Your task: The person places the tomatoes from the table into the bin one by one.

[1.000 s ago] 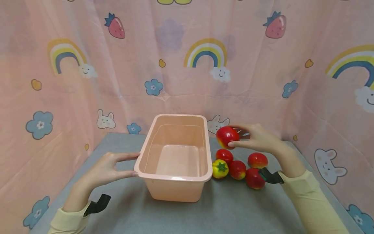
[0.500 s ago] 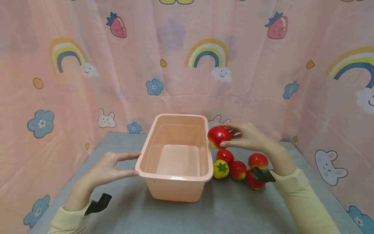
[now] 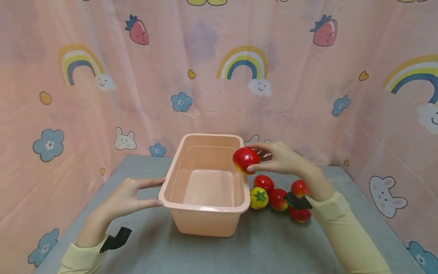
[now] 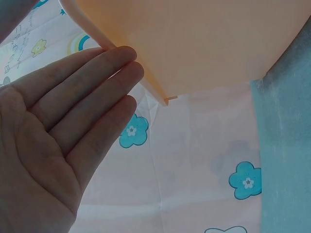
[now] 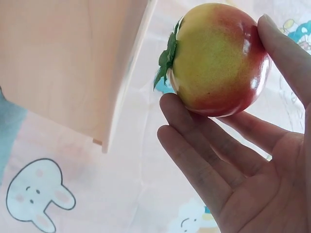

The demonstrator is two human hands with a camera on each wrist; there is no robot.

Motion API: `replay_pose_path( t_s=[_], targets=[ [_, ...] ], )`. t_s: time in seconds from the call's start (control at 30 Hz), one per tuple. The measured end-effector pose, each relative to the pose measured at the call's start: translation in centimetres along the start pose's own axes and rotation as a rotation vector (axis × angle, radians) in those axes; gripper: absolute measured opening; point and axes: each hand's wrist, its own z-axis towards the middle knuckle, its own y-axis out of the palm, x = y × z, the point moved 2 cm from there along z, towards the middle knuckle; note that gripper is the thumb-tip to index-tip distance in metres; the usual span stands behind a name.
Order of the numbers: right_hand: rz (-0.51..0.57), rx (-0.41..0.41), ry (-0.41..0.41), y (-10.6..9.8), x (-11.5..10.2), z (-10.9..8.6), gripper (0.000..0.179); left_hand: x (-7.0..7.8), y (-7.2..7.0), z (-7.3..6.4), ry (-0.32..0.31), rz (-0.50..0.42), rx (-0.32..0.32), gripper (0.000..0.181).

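My right hand (image 3: 278, 158) holds a glossy red and yellow tomato (image 3: 245, 160) between thumb and fingers, raised at the right rim of a peach plastic tub (image 3: 205, 208). In the right wrist view the tomato (image 5: 221, 60) shows its yellow underside and a green leafy top, with the tub wall (image 5: 73, 58) to its left. My left hand (image 3: 128, 196) touches the tub's left rim with thumb and fingertips. Seen from the left wrist, the left hand's fingers (image 4: 92, 92) lie nearly straight against the rim. No fruit shows inside the tub.
Right of the tub, several similar tomatoes lie on the grey table (image 3: 164, 251), including a yellow-bottomed one (image 3: 259, 198) with its green top showing and a red one (image 3: 264, 183). The right wrist's black strap (image 3: 298, 201) overlaps some. A patterned pink curtain (image 3: 219, 110) hangs behind.
My right hand has carried the tomato leftward, from beside the tub to over its right rim. The left hand stays at the left rim, and the tub has not moved.
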Motion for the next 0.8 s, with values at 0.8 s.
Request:
replay_pose_path(
  t_s=[0.8],
  targets=[
    [-0.021,-0.097,-0.039,0.5,-2.5,2.8,0.065,-0.1,0.1,0.0,-0.003,-0.003,-0.001,0.056]
  ],
)
